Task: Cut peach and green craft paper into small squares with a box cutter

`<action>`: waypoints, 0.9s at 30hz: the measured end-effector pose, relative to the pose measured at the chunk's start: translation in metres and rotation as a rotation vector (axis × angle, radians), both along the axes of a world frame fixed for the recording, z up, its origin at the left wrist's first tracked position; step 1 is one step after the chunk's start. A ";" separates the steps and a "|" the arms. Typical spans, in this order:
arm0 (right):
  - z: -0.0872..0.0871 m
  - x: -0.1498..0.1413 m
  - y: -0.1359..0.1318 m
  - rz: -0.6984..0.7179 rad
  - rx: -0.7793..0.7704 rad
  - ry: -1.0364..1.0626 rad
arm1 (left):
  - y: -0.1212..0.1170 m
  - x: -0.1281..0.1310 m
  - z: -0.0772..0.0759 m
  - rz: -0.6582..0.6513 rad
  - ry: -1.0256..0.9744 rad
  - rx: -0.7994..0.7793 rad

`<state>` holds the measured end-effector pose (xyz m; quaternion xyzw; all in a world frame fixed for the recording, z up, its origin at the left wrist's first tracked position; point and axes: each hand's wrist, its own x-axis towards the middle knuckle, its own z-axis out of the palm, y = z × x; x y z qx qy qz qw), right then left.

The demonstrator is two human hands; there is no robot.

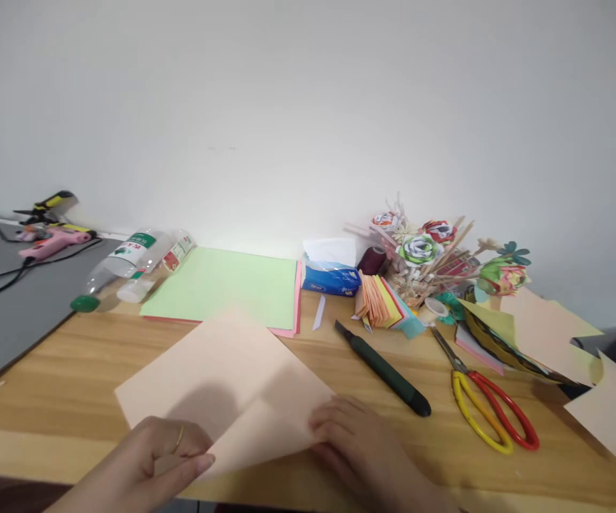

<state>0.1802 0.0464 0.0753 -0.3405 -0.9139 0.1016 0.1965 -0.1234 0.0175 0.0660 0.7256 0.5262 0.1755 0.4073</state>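
A peach sheet of paper (pixel 217 370) lies on the wooden table (pixel 62 377), with its near corner folded up over itself. My left hand (pixel 150 456) pinches the lower left edge of the fold, thumb on top, fingers curled. At the fold's right edge my right hand (pixel 356 445) presses down on the paper with bent fingers.
Green and pink paper sheets (pixel 227 285) lie behind. A dark utility knife (pixel 383 368), red and yellow scissors (pixel 487 406), sticky notes (pixel 380 303), a tissue pack (pixel 332 278), paper flowers (pixel 425 249), a bottle (pixel 126 263), glue guns (pixel 51 239) and more peach sheets (pixel 612 413) surround it.
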 end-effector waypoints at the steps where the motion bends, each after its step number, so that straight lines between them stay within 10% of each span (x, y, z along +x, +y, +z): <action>1: 0.000 0.001 -0.009 -0.043 -0.071 0.026 | -0.004 0.004 0.002 0.008 0.011 -0.044; 11: -0.017 0.018 -0.030 -0.420 -0.339 0.123 | 0.010 0.032 0.002 0.032 0.368 0.125; 19: -0.018 0.031 -0.009 -0.379 -0.142 -0.033 | 0.058 0.041 0.019 -0.209 0.310 0.254; 27: -0.014 -0.004 -0.016 -0.194 0.323 -0.140 | 0.048 0.050 -0.001 -0.161 0.340 0.323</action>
